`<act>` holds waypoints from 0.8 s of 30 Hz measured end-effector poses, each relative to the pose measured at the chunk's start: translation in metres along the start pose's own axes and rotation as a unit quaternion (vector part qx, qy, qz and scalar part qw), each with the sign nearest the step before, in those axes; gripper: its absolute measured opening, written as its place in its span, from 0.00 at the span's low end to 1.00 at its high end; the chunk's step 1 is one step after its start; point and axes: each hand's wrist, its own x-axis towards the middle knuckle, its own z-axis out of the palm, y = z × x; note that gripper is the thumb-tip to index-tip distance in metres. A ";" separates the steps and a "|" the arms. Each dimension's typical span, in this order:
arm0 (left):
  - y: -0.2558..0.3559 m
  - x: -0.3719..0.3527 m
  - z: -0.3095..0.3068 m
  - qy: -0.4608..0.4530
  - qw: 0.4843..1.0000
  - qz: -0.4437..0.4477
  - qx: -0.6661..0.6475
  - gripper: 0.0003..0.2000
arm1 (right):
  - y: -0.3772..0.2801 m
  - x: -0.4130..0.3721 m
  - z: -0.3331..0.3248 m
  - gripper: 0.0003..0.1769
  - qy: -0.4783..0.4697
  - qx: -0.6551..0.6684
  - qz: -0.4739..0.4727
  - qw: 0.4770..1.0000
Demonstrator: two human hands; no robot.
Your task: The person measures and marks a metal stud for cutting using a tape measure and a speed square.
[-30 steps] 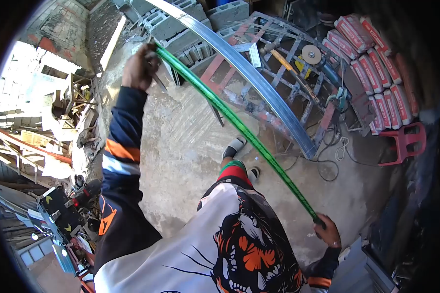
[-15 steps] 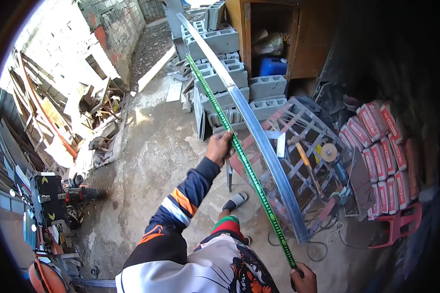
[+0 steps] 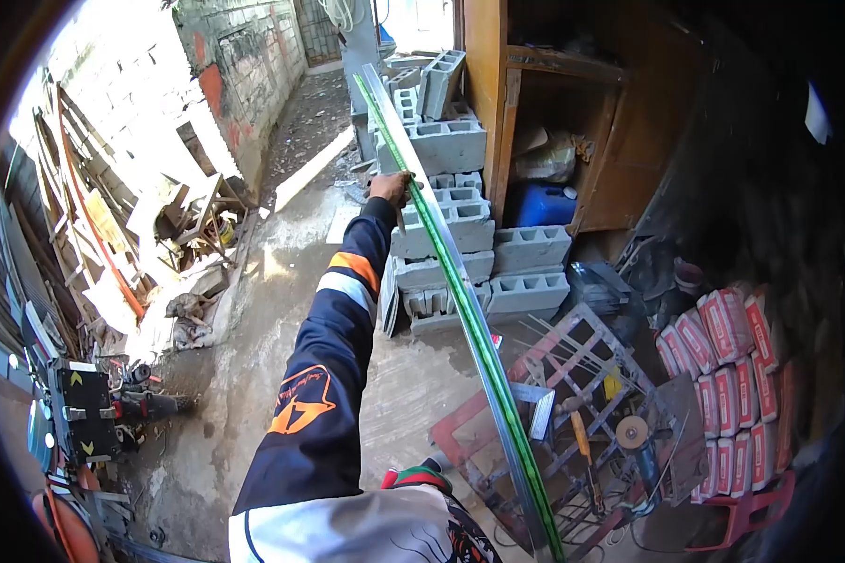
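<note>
Head view: left hand (image 3: 394,189) pinches the green tape (image 3: 469,314), running past it both ways along a metal bar (image 3: 515,460).

Green tape measure (image 3: 453,280), navy sleeve (image 3: 323,361) banded orange and white, grey blocks (image 3: 444,225), red-and-white sacks (image 3: 726,324)

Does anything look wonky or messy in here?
Yes! One grey block leans crookedly on top of the stack, while the big block below it lies level. Also, the old wood at the left is heaped every which way.

The tape (image 3: 464,300) lies lengthwise along the bar (image 3: 425,190).
</note>
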 end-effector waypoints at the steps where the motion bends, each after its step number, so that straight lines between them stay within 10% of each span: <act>1: -0.002 0.002 0.008 -0.006 1.000 0.010 0.014 0.08 | -0.011 0.051 0.015 0.18 0.069 -0.086 -0.172 0.979; 2: 0.000 -0.007 0.019 0.017 0.997 0.019 0.067 0.09 | -0.033 0.080 0.025 0.19 0.134 -0.168 -0.335 0.917; 4: -0.026 0.008 0.030 0.017 0.998 0.018 0.065 0.10 | -0.151 0.118 0.041 0.26 0.035 -0.157 -0.158 0.974; 14: -0.046 0.041 0.033 0.022 0.995 -0.013 0.096 0.10 | -0.405 0.312 0.107 0.33 0.009 -0.167 -0.292 0.942; 24: -0.040 0.047 0.028 0.008 0.995 -0.006 0.099 0.11 | -0.426 0.308 0.117 0.37 -0.019 -0.167 -0.230 0.959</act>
